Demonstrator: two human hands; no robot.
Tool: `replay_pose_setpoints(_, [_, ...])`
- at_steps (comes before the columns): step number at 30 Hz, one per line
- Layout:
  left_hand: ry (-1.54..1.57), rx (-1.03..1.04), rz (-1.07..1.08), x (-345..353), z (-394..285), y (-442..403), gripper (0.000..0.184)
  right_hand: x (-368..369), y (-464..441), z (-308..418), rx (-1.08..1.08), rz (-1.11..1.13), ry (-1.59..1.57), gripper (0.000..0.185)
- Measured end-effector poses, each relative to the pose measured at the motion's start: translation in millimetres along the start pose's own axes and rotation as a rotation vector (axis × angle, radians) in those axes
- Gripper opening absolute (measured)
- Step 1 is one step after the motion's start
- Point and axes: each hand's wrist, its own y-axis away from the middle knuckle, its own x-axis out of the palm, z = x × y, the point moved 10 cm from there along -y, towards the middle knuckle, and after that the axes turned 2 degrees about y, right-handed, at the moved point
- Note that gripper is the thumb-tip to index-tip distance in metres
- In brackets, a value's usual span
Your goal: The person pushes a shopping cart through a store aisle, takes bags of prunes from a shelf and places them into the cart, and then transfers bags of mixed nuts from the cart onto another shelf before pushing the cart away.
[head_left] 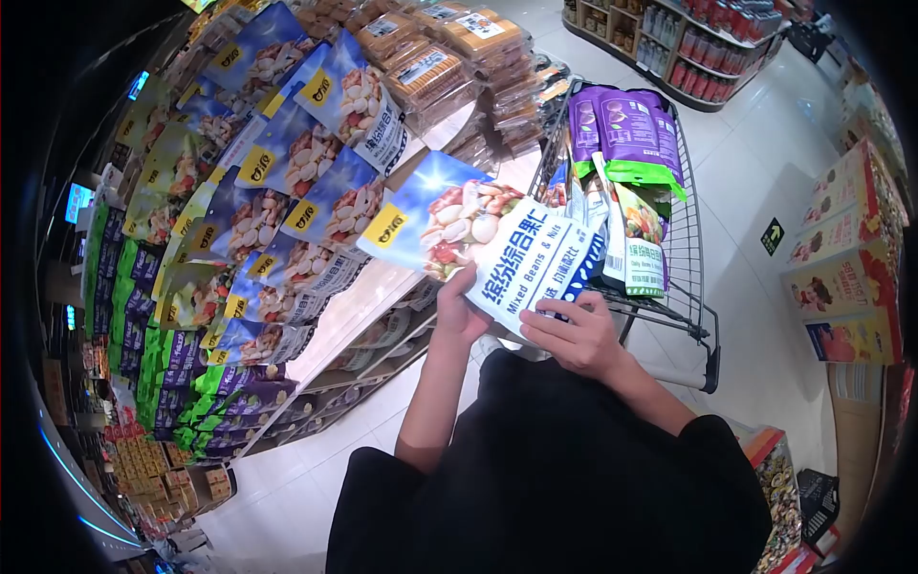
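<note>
Held in front of my body is a bag of mixed beans and nuts [478,234], blue and white with a picture of nuts and a yellow logo. My left hand [463,304] grips its lower left side, thumb on the front. On the lower right part, my right hand [574,333] has its fingers bent over the printed face. Just beyond the bag stands a wire shopping cart [696,258]. Inside it lie purple and green bags [631,134] and a white and green pouch [639,244]. Matching blue nut bags [296,148] are lined up on the shelf to my left.
Packs of biscuits in clear plastic [430,72] are stacked at the shelf's far end. Purple and green bags [172,373] fill the near left shelf. A rounded drinks shelf [688,48] stands at the back. Printed cartons [846,258] are piled on the right, beside a floor arrow sign [773,238].
</note>
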Motion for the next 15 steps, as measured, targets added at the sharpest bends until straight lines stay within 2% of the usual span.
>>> replay_pose_setpoints(3, [-0.033,0.153,-0.179,-28.1,-39.6,10.8,0.041,36.4,-4.9,3.2,-0.001,0.093,-0.056,0.023])
replay_pose_setpoints(5, [-0.092,0.29,-0.245,-62.4,-71.2,16.2,0.041,62.4,-8.8,1.6,0.074,0.205,-0.262,0.024])
replay_pose_setpoints(7, [-0.242,0.525,-0.345,-84.6,-118.6,30.6,0.046,79.3,-9.9,3.2,0.082,0.261,-0.281,0.024])
replay_pose_setpoints(8, [-0.244,0.553,-0.427,-87.4,-135.2,37.8,0.05,84.5,-10.0,0.5,0.123,0.253,-0.3,0.023])
replay_pose_setpoints(9, [-0.337,0.683,-0.453,-73.2,-155.4,47.2,0.047,89.8,-9.4,-2.5,0.164,0.246,-0.317,0.021])
replay_pose_setpoints(11, [-0.538,0.866,-0.448,-104.7,-194.3,42.2,0.04,102.9,-5.7,-5.2,0.221,0.256,-0.338,0.02])
replay_pose_setpoints(12, [-0.537,0.857,-0.447,-121.5,-206.4,34.4,0.04,110.1,-3.2,-8.4,0.277,0.261,-0.361,0.019])
replay_pose_setpoints(14, [-0.83,0.809,-0.463,-139.7,-225.9,14.2,0.037,122.0,-1.7,-8.3,0.309,0.276,-0.361,0.018])
replay_pose_setpoints(15, [-0.825,0.799,-0.455,-152.1,-231.0,5.2,0.037,128.2,0.5,-10.1,0.333,0.291,-0.364,0.017])
